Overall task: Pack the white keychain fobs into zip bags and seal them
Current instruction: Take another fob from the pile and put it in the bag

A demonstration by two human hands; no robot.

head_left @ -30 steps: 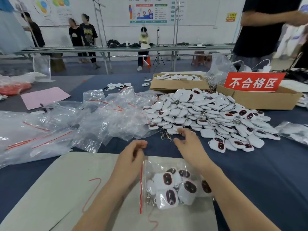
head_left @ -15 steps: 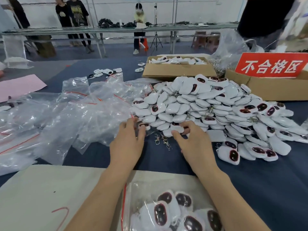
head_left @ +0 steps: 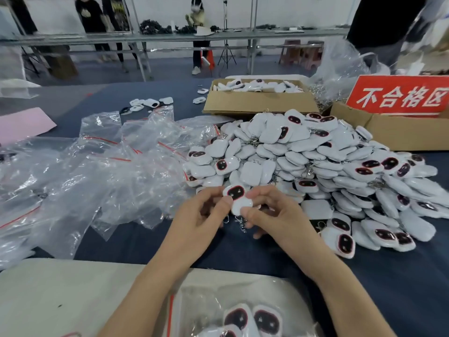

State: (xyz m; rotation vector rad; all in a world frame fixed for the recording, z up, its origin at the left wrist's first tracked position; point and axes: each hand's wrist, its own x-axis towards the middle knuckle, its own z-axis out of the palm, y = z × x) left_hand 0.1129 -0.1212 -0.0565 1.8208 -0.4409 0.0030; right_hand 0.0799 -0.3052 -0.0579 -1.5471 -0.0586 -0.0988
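left hand (head_left: 201,215): pinching dark-faced fob (head_left: 235,192)
right hand (head_left: 269,215): pinching blank-side fob (head_left: 241,205), touching the first
fob pile (head_left: 315,166): just behind hands, worktop (head_left: 243,249) right
filled zip bag (head_left: 243,317): worktop near edge

Dark blue surface (head_left: 388,276), heap of white fobs (head_left: 315,161) centre right, clear zip bags (head_left: 97,171) piled left, cardboard box (head_left: 260,103) behind, second box (head_left: 398,132) far right, pink sheet (head_left: 24,125) far left, pale board (head_left: 60,295) at near edge

Bare left hand (head_left: 199,215) and right hand (head_left: 274,215), bare forearms (head_left: 155,283)
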